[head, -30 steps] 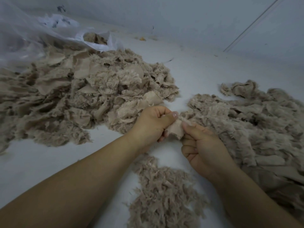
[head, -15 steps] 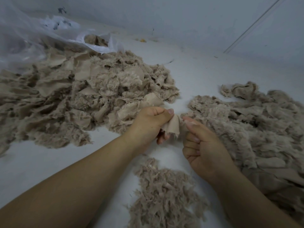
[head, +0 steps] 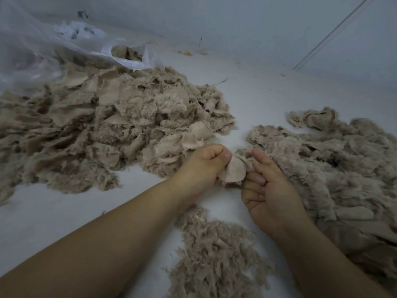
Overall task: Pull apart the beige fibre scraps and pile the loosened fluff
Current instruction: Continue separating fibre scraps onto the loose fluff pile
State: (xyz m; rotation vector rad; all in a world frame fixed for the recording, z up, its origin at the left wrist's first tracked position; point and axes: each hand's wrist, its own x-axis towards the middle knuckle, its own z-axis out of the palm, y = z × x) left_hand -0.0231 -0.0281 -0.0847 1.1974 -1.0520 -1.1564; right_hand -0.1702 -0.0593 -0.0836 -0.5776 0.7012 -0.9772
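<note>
A small beige fibre scrap (head: 233, 171) is held up between both hands at the middle of the view. My left hand (head: 203, 166) pinches its left edge with thumb and curled fingers. My right hand (head: 266, 190) has its fingers curled at the scrap's right edge, thumb up against the fibres there. Directly below the hands lies a pile of loosened fluff (head: 214, 252) on the white surface. A large heap of scraps (head: 103, 134) fills the left side, and another heap (head: 335, 168) spreads along the right.
A clear plastic bag (head: 53, 52) with more scraps inside lies at the back left. A white wall (head: 236, 24) rises behind the white work surface (head: 257, 97). A small yellow bit (head: 188, 53) sits near the wall.
The scrap has been turned so its flat backing faces the camera. My right hand's thumb has lifted and its fingers have closed in on the scrap's right edge.
</note>
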